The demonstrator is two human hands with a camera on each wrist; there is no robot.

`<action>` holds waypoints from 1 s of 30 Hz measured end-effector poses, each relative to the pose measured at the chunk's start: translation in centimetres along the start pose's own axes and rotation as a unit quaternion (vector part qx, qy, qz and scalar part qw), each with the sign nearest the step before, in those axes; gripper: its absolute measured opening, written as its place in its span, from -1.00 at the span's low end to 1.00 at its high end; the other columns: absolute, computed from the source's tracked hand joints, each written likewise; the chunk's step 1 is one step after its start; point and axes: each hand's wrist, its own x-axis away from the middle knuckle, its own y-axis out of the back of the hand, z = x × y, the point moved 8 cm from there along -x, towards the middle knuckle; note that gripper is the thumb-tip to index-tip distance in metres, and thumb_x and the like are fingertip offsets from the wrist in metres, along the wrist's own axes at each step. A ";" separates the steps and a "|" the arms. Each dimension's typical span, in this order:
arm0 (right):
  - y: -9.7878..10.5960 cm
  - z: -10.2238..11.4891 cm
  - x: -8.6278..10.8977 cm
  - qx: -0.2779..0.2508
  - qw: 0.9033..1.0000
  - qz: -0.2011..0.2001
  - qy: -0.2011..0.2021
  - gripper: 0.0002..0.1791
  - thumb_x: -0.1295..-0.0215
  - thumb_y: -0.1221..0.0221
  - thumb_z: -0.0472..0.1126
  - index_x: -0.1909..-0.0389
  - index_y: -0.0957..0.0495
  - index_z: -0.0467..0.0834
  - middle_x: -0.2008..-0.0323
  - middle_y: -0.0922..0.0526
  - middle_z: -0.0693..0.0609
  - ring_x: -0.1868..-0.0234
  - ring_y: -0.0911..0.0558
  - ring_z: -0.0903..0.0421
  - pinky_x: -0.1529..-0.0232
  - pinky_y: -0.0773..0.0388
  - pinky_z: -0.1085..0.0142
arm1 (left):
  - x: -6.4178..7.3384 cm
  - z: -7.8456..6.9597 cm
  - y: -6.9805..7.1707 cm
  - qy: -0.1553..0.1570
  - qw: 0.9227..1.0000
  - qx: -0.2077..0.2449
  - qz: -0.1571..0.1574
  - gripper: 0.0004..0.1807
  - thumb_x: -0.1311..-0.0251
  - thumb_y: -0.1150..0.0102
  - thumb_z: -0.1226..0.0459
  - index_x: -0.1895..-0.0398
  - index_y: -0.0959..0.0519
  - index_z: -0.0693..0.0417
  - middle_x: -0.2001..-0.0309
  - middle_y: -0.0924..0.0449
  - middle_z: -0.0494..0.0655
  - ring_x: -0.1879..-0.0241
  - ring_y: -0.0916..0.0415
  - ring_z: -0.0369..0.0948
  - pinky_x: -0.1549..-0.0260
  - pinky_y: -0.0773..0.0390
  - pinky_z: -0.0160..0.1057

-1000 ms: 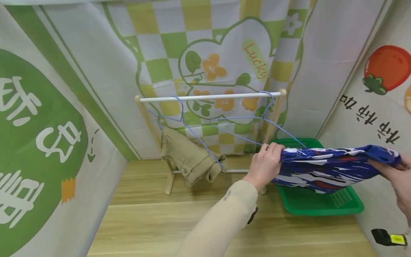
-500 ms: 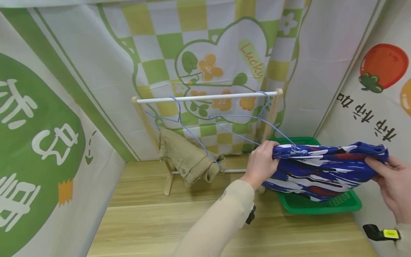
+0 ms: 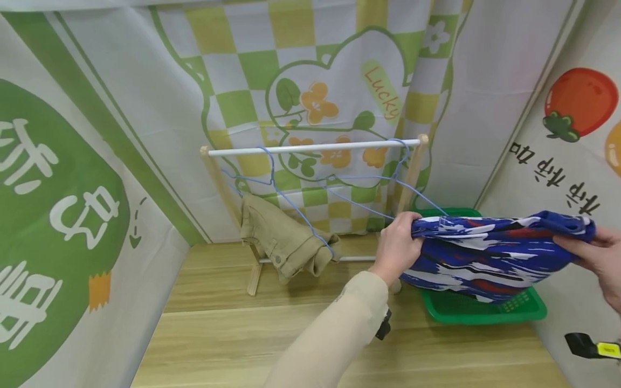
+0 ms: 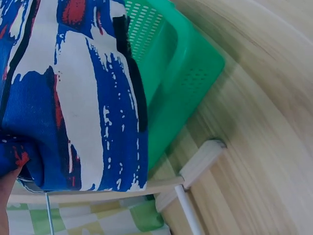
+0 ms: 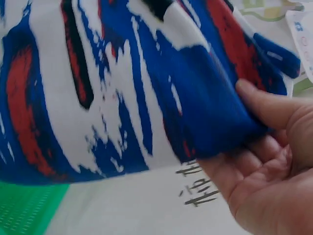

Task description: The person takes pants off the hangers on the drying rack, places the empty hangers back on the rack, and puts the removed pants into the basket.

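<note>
My left hand (image 3: 398, 242) grips the left end of a blue garment (image 3: 485, 258) streaked with white, red and black. At its right end, my right hand (image 3: 604, 258) pinches the cloth between thumb and fingers. Stretched between both hands, the garment (image 4: 73, 98) hangs in front of a green basket (image 3: 485, 318). A blue wire hanger (image 3: 422, 194) on the rack reaches down to the garment's top edge near the left hand, its lower end hidden there. In the right wrist view, the thumb lies over the cloth (image 5: 122, 98) with fingers beneath.
A small wooden rack with a white bar (image 3: 335, 146) stands at the back of the wooden table (image 3: 218, 345). Khaki bottoms (image 3: 286, 231) hang tilted on a second blue hanger (image 3: 293, 202) at its left. A checkered cloth (image 3: 252, 108) hangs behind.
The garment has come slightly left and its lower edge hangs a bit lower than a second ago. The right hand moved left, then slightly back right. Both hands keep their hold.
</note>
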 end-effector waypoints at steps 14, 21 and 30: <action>-0.7 -3.4 -0.4 0.130 0.982 0.128 -0.050 -0.30 -0.51 -0.17 -0.23 -0.51 -0.15 0.32 0.07 -0.42 0.69 0.19 -0.54 0.58 0.36 -0.60 0.53 | -0.6 -1.6 -0.7 0.023 1.000 0.014 -0.009 -0.65 -0.22 -0.39 0.26 -0.06 -0.57 -0.02 0.00 -0.66 -0.19 0.01 -0.68 -0.26 0.04 -0.67 -0.34; 0.8 0.0 -0.7 0.125 0.991 -0.046 0.023 -0.26 -0.44 -0.23 -0.30 -0.52 -0.25 0.27 -0.06 -0.45 0.59 0.05 -0.41 0.61 -0.16 -0.31 0.66 | -1.1 -2.3 -1.6 0.023 0.999 0.002 0.032 -0.66 -0.28 -0.36 0.18 -0.09 -0.55 -0.08 -0.05 -0.63 -0.25 0.03 -0.68 -0.29 0.05 -0.66 -0.40; 1.7 3.3 -2.5 0.201 0.972 -0.118 -0.024 -0.75 -0.47 -0.18 -0.12 0.10 -0.55 0.41 0.31 -0.52 0.71 0.35 -0.35 0.73 0.07 -0.44 0.61 | -1.4 -2.9 -3.9 0.057 0.987 0.014 0.147 -0.59 -0.31 -0.33 0.11 -0.20 -0.54 -0.15 -0.09 -0.60 -0.33 0.02 -0.63 -0.35 0.05 -0.61 -0.43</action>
